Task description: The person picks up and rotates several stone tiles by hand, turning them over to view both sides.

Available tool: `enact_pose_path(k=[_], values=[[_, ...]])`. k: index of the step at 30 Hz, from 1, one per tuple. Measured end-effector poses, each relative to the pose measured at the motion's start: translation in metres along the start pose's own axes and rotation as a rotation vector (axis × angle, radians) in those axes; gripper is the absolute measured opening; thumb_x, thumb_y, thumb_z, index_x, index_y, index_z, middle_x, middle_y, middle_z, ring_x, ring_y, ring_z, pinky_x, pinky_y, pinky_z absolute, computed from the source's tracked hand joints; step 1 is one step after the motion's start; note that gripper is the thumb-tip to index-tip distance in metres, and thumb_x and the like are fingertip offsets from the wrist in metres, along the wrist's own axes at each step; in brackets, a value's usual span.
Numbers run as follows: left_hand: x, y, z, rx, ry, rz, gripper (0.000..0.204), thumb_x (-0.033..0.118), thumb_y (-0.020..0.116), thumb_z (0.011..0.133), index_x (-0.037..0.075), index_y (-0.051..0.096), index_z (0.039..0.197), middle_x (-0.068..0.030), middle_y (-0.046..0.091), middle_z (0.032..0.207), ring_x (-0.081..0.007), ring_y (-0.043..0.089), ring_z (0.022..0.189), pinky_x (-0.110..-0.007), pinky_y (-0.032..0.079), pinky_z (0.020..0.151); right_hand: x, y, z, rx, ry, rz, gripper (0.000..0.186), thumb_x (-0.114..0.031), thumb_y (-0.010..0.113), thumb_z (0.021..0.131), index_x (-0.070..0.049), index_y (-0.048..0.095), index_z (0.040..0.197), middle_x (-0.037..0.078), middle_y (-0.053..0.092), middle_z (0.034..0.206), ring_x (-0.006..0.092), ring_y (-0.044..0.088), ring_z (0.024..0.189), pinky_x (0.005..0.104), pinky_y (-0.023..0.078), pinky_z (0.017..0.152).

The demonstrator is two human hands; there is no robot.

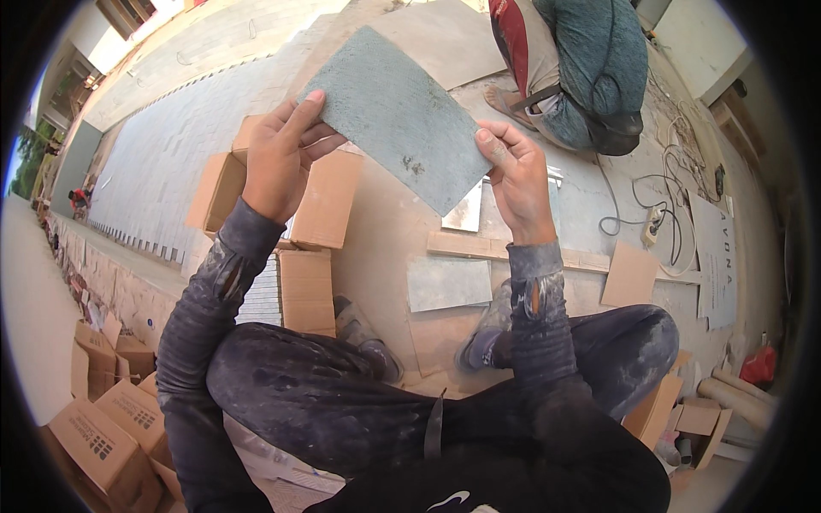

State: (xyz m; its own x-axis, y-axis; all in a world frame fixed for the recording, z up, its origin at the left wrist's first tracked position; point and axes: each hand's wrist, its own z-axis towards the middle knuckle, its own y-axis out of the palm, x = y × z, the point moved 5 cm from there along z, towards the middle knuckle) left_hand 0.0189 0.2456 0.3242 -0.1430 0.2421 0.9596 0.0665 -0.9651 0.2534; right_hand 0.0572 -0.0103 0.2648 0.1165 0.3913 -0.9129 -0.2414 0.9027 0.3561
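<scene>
A grey-green rectangular stone tile (398, 120) is held up in front of me, tilted, with a dark smudge near its lower corner. My left hand (286, 154) grips its left edge, thumb on the face and fingers behind. At the opposite edge, my right hand (517, 175) pinches it the same way. Below, another pale tile (449, 284) lies flat on the floor between my feet. An open cardboard box (306, 286) by my left leg holds a row of stacked tiles (261, 292).
A wooden batten (513, 250) lies across the floor ahead. At the upper right another person (590, 68) crouches close by. Cables and a power strip (655, 222) lie at right. Several cardboard boxes (107, 436) stand at lower left. Tiled paving (184, 145) stretches away at left.
</scene>
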Motion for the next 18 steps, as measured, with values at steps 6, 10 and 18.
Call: enact_pose_path(k=[6,10,18], values=[[-0.001,-0.003,0.000,-0.015,-0.015,0.014,0.028,0.023,0.058,0.095,-0.002,0.058,0.105,-0.0122,0.067,0.090,-0.0161,0.067,0.077,-0.026,0.057,0.074,0.001,0.000,0.001,0.018,-0.013,0.051,0.024,-0.016,0.066,0.090,0.004,0.065,0.102,0.004,0.066,0.086,0.0074,0.059,0.077,0.0196,0.045,0.069],[-0.002,-0.003,0.002,-0.035,-0.005,0.047,0.029,0.023,0.059,0.094,-0.003,0.058,0.107,-0.0129,0.067,0.093,-0.0166,0.068,0.080,-0.026,0.057,0.073,-0.001,-0.001,0.000,0.022,-0.002,0.097,0.022,-0.014,0.066,0.090,0.004,0.064,0.102,0.005,0.066,0.088,0.0092,0.061,0.079,0.0208,0.048,0.072],[-0.023,0.013,-0.012,-0.210,-0.384,0.256,0.035,0.022,0.063,0.091,-0.004,0.056,0.114,-0.0120,0.065,0.101,-0.0148,0.067,0.089,-0.026,0.059,0.074,0.005,-0.023,0.003,0.215,0.139,0.168,0.021,-0.009,0.069,0.086,0.006,0.064,0.099,0.009,0.067,0.090,0.0129,0.064,0.077,0.0243,0.051,0.069]])
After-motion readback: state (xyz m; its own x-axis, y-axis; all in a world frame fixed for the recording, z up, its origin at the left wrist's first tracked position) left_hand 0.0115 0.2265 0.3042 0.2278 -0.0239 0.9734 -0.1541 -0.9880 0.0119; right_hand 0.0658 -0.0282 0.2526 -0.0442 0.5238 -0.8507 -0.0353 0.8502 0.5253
